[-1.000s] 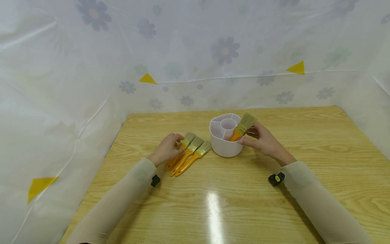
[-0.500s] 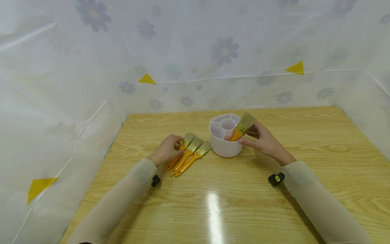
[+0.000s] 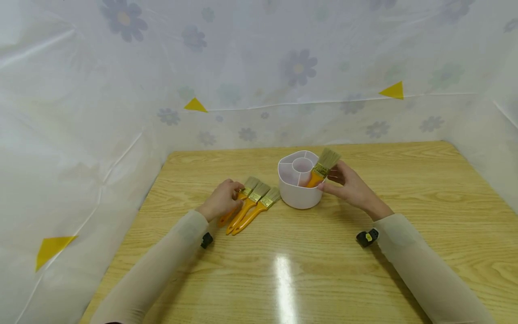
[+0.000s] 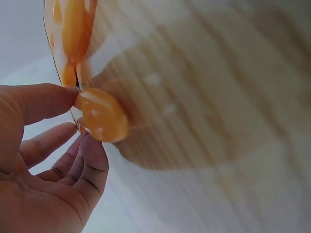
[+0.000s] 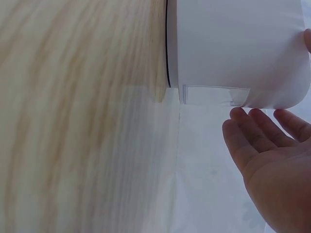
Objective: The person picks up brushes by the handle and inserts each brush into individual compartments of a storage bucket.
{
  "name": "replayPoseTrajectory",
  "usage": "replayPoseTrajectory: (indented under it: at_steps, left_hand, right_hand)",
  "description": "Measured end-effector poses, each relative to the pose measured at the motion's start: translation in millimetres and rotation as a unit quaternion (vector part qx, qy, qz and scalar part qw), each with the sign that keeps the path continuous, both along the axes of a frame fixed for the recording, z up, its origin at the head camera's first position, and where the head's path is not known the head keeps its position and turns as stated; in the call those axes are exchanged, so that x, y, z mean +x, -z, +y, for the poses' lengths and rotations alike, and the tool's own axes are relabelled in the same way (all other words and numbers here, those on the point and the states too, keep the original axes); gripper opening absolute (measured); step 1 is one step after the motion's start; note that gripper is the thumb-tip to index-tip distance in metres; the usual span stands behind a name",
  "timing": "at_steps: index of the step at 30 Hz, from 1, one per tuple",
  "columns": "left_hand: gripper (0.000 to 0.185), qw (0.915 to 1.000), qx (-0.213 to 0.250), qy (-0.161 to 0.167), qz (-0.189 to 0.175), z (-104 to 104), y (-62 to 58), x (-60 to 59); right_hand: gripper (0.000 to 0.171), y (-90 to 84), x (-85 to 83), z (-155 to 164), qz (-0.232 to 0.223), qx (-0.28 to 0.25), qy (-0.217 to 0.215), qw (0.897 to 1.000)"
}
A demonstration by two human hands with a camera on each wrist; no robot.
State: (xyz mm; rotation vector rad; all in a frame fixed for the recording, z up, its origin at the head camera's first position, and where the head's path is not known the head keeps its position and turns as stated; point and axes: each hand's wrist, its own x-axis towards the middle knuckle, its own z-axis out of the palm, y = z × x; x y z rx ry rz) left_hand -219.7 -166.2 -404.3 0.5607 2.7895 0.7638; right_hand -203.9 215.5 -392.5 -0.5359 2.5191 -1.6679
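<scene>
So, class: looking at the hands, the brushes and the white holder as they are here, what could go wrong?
1. The brush in the white holder leans over its rim, bristles up; it might tip the holder when the right hand lets go.
2. The left hand pinches one handle end among the three brushes on the table; lifting it could knock its neighbours.

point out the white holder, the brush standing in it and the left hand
white holder (image 3: 297, 197), head view, front wall
brush (image 3: 328, 159), head view, bristles
left hand (image 3: 220, 200), head view, back of hand
</scene>
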Motion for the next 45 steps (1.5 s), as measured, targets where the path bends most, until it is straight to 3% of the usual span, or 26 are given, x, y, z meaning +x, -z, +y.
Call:
replayPoseTrajectory:
  at_steps: [45]
  left_hand:
    - [0.043,0.9995,-0.031,-0.004,0.008,6.1,-5.2,-6.6]
  right_hand:
    - [0.071,-1.4,-0.6,2.1,0.01,0.023,-0.015,1.0]
